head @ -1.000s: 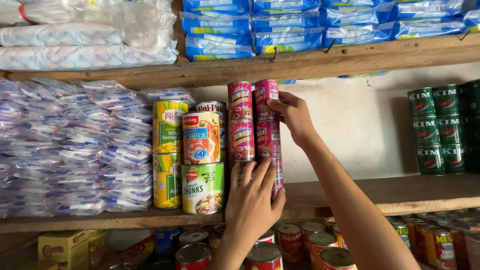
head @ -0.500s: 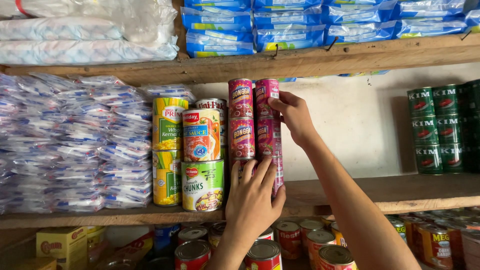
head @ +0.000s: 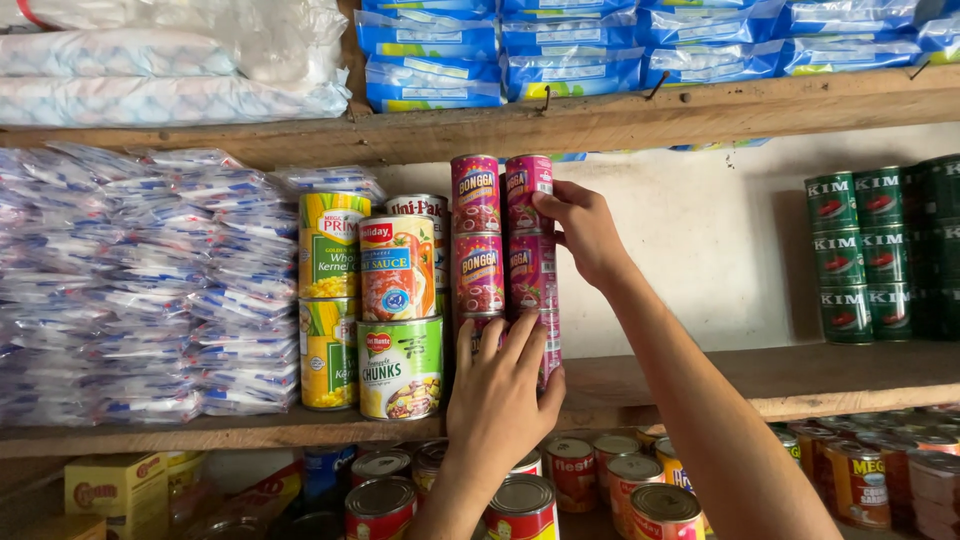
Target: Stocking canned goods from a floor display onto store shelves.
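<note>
On the long wooden plank shelf (head: 700,375), two stacked columns of pink cylindrical tins (head: 503,262) stand near the middle, just right of a green-labelled fruit tin (head: 400,368) at the front edge. My left hand (head: 500,395) lies spread flat against the bottom pink tins, while my right hand (head: 583,228) curls round the top right tin.

Bottom pink cans (head: 548,345) mostly hidden behind the left hand (head: 500,395), green cans (head: 940,245) cut by the right edge, lower-shelf tins (head: 520,505) cropped below.
</note>
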